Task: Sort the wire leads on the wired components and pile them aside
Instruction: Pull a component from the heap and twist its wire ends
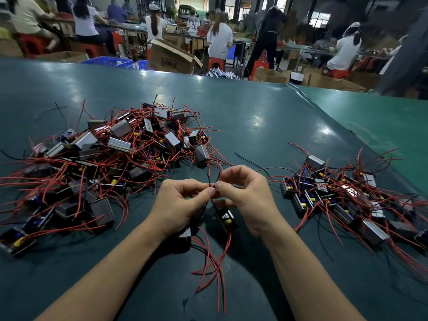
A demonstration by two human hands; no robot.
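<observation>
While both hands meet at the centre of the frame, the left hand [183,200] and the right hand [245,193] each pinch thin black leads [209,181] between thumb and fingertips, the two pinches almost touching. Two wired components hang or lie just below: one [225,217] between the wrists with a yellow part showing, another [185,237] mostly under the left wrist, their red leads [215,262] trailing toward the bottom centre. A big tangled pile [104,154] fills the left of the green table [254,117]; a smaller pile [342,195] lies at the right. Judging by this, the risk is snagging: the trailing red wires cross one another, so pulling one component away could drag its neighbour, or a thin lead could slip from so light a pinch. Whether the black leads belong to one component or two is hard to make out, and the lower component is largely hidden. Both piles run past the frame edges. Far workers are blurred.
</observation>
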